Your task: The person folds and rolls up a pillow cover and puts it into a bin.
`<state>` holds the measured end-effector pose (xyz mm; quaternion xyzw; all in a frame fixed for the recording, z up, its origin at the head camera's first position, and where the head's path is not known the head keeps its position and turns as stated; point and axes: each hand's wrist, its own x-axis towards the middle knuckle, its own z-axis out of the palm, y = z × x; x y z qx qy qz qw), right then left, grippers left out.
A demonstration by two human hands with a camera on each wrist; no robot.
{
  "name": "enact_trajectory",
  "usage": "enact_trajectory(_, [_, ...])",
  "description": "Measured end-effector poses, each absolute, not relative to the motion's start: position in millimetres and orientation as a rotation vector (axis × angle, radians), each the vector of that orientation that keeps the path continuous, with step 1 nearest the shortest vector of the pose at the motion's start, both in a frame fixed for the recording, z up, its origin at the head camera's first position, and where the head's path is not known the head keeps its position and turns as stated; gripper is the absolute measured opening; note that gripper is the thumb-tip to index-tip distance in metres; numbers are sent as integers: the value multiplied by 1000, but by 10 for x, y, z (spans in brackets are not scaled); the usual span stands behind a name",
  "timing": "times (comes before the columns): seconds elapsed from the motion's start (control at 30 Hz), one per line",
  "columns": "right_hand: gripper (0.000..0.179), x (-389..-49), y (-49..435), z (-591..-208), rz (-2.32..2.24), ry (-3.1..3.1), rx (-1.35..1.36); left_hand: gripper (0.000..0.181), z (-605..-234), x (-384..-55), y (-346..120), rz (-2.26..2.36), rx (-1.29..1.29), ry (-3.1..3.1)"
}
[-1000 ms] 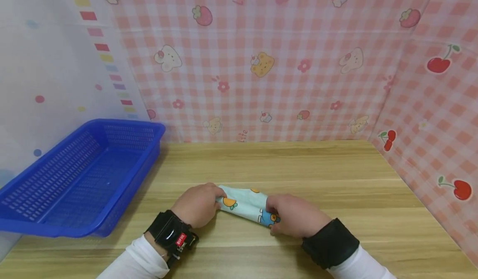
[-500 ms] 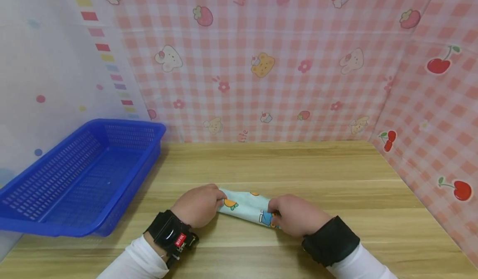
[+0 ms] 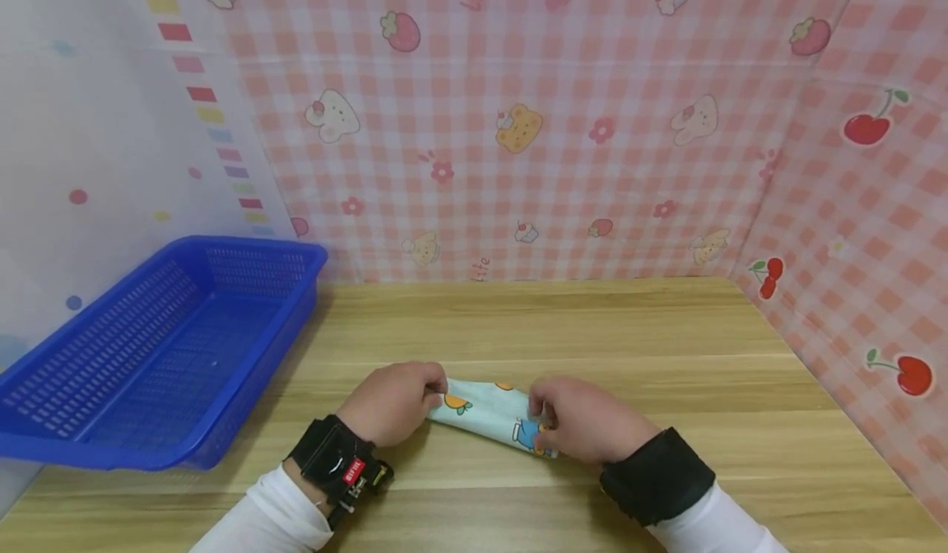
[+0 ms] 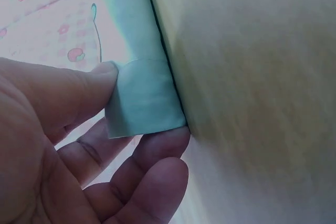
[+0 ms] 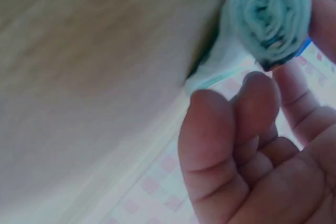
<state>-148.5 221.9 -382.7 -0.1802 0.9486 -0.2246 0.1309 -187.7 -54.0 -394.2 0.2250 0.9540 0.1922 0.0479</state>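
A light-blue cloth (image 3: 485, 409), printed with oranges and a blue figure, lies rolled into a slim bundle on the wooden table. My left hand (image 3: 392, 405) holds its left end; in the left wrist view, the thumb presses one side of the cloth (image 4: 144, 98) and fingers curl under the other. At the right end is my right hand (image 3: 588, 421), thumb and fingers bent about the roll. The right wrist view shows spiral layers at the rolled cloth's end (image 5: 270, 17), with a loose flap reaching down beside it.
On the left of the table (image 3: 563, 322) stands a blue plastic basket (image 3: 255, 335) with perforated sides. A pink checked backdrop (image 3: 474, 150) rises behind the table and along its right side. Black straps circle both wrists.
The roll has turned a little toward me, and its far edge now lies nearer. My right fingers have lifted and shifted slightly along its end; the left hand has barely moved.
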Motion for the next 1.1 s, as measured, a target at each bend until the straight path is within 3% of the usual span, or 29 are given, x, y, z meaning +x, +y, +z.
enact_trajectory(0.13, [31,-1454,2209,-3823,-611,2772,-601,12,-3924,-1865,-536,597,692,2923])
enact_trajectory(0.3, [24,-1435,2198,-3817,-562,2794,-621,10,-3905,-1866,-543,575,737,2921])
enact_trajectory(0.53, [16,-1460,2185,-3840,-556,2784,-600,21,-3912,-1848,-545,536,761,2916])
enact_trajectory(0.83, [10,-1503,2202,-3838,-682,2695,-521,13,-3954,-1874,-545,520,703,2917])
enact_trajectory(1.03, [30,-1482,2181,-3836,-628,2763,-511,8,-3950,-1898,-556,509,695,2887])
enact_trajectory(1.1, [29,-1475,2174,-3836,-624,2777,-514,6,-3941,-1898,-557,510,697,2883])
